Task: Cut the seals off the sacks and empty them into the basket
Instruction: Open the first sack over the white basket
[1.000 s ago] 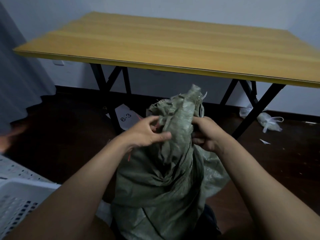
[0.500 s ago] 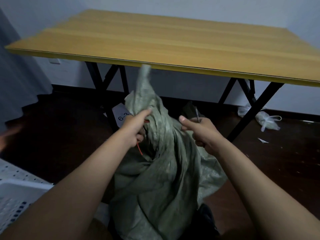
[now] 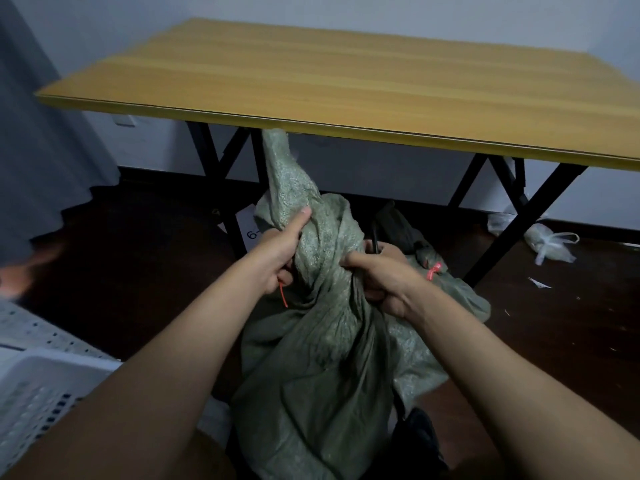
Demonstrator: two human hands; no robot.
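Sack: a grey-green woven sack (image 3: 322, 341) stood on the dark floor in front of the person, its fabric coarse, crinkled and twisted into a rope-like neck that rose between the two hands; its loose top end reached up to the near edge of the bench.
Left hand: the left hand (image 3: 280, 254) gripped the twisted neck from the left, fingers curled round the fabric, the thumb (image 3: 300, 220) laid straight up along it.
Seal: a thin red seal (image 3: 283, 295), strap-like, hung from under the left hand, just beside the neck.
Right hand: the right hand (image 3: 381, 278) clutched the neck from the right, fingers clamped into the folds; a dark, slim tool (image 3: 375, 241) stood up just behind it, and whether the hand held it cannot be told.
Second sack: another green sack (image 3: 460, 292) lay slumped behind the right hand, with a red seal tied on it (image 3: 433, 271).
Basket: a white perforated plastic basket (image 3: 31, 393) sat at the lower left, apart from the sack.
Bench: a yellow wood-grain bench (image 3: 346, 84) on black crossed metal legs stood beyond the sack.
Floor: dark brown floor (image 3: 554, 341); a white paper label (image 3: 249, 227) lay behind the sack, and clear plastic bags (image 3: 547, 242) at the far right.
Curtain: grey curtain (image 3: 41, 161) hung at the left.
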